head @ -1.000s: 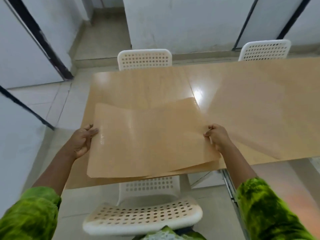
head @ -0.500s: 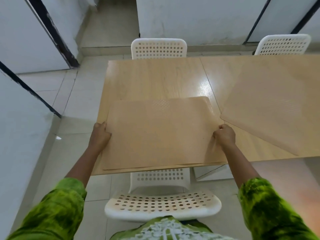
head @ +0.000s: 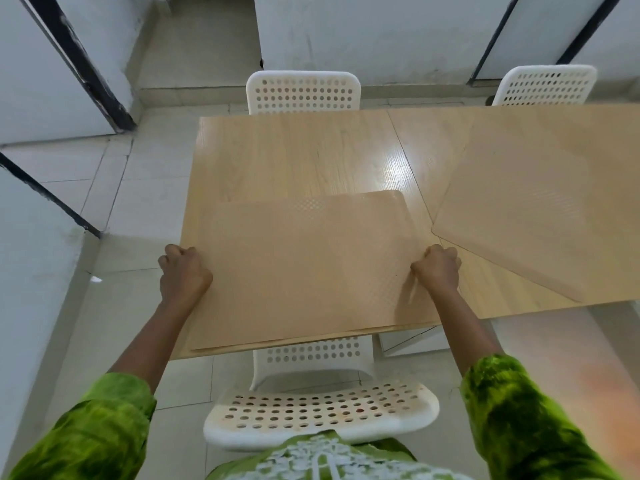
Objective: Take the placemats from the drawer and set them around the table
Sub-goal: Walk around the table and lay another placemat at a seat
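A small stack of tan placemats (head: 301, 268) lies flat on the near left part of the light wooden table (head: 294, 154), its front edge level with the table's front edge. My left hand (head: 183, 271) grips the stack's left edge with curled fingers. My right hand (head: 437, 268) grips the right edge the same way. A second tan placemat (head: 540, 206) lies turned at an angle on the table's right part, close to the stack's right corner.
A white perforated chair (head: 318, 410) stands right in front of me, tucked partly under the table. Two more white chairs (head: 303, 91) (head: 543, 85) stand at the far side. Pale walls with dark frames close in on the left; the floor is tiled.
The placemats, curved and lifted a second ago, have come down flat on the table. Both hands have closed on the side edges, and my view has shifted left and closer.
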A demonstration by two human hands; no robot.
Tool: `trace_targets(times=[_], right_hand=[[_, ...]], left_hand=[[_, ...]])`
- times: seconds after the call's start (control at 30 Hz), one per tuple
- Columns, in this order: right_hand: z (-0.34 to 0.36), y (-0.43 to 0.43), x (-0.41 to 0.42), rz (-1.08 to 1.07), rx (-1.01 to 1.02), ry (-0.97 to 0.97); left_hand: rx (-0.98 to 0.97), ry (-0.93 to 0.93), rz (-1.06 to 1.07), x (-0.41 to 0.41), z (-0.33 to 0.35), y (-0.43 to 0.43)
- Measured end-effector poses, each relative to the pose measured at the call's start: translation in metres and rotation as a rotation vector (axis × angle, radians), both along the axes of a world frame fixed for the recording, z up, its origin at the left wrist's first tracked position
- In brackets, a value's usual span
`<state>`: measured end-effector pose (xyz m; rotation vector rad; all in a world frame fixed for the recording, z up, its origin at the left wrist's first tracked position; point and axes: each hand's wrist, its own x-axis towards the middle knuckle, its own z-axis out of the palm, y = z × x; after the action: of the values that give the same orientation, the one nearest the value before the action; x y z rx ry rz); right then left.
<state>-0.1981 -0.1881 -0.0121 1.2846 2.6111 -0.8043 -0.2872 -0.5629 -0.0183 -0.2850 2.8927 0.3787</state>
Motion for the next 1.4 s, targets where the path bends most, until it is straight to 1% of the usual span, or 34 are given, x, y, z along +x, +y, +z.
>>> trace_targets(times=[0.07, 0.13, 0.2, 0.27, 0.37, 0.43, 0.47, 0.6, 0.67, 0.77, 0.87, 0.93, 1.1, 1.2, 1.27, 1.3, 1.37, 1.4], right_hand=[[0.003, -0.003, -0.008, 0.018, 0.053, 0.025], [0.007, -0.012, -0.023, 0.077, 0.084, 0.082], [0.008, -0.030, -0.045, 0.197, 0.082, 0.118], [0.003, -0.055, -0.068, 0.365, 0.075, 0.142], [-0.009, -0.091, -0.100, 0.664, 0.095, 0.121], [-0.023, -0.106, -0.119, 0.806, 0.110, 0.083], [-0.030, -0.109, -0.123, 0.841, 0.118, 0.064], [-0.050, -0.111, -0.117, 0.872, 0.205, 0.066], [-0.052, -0.106, -0.115, 0.865, 0.222, 0.062], [-0.051, -0.075, -0.116, 0.764, 0.260, 0.020], [-0.048, -0.019, -0.103, 0.584, 0.297, -0.044], [-0.046, 0.007, -0.095, 0.500, 0.298, -0.059], [-0.037, 0.003, -0.097, 0.455, 0.239, -0.078], [-0.020, -0.027, -0.080, 0.461, 0.227, -0.026], [-0.013, -0.066, -0.051, 0.560, 0.197, 0.002], [-0.013, -0.089, -0.034, 0.627, 0.167, 0.015], [-0.020, -0.123, -0.004, 0.730, 0.115, 0.030], [-0.025, -0.131, 0.008, 0.745, 0.102, 0.031]], left_hand=[[-0.063, 0.086, -0.077, -0.002, 0.004, 0.008], [-0.051, 0.154, -0.158, -0.011, 0.007, 0.022], [-0.012, 0.178, -0.259, -0.027, 0.008, 0.043], [0.008, 0.146, -0.383, -0.044, 0.003, 0.070], [-0.037, 0.007, -0.558, -0.060, -0.008, 0.109], [-0.070, -0.054, -0.607, -0.067, -0.022, 0.125], [-0.070, -0.062, -0.616, -0.067, -0.029, 0.127], [-0.085, 0.089, -0.618, -0.059, -0.049, 0.121], [-0.085, 0.124, -0.608, -0.059, -0.052, 0.113], [-0.101, 0.148, -0.494, -0.065, -0.054, 0.084], [-0.109, 0.130, -0.337, -0.070, -0.054, 0.045], [-0.109, 0.114, -0.304, -0.070, -0.053, 0.030], [-0.141, 0.073, -0.325, -0.070, -0.044, 0.030], [-0.110, 0.157, -0.403, -0.044, -0.031, 0.050], [-0.023, 0.164, -0.514, -0.004, -0.027, 0.078], [0.014, 0.139, -0.575, 0.019, -0.028, 0.094], [0.023, 0.081, -0.662, 0.058, -0.033, 0.117], [0.005, 0.065, -0.688, 0.072, -0.038, 0.122]])
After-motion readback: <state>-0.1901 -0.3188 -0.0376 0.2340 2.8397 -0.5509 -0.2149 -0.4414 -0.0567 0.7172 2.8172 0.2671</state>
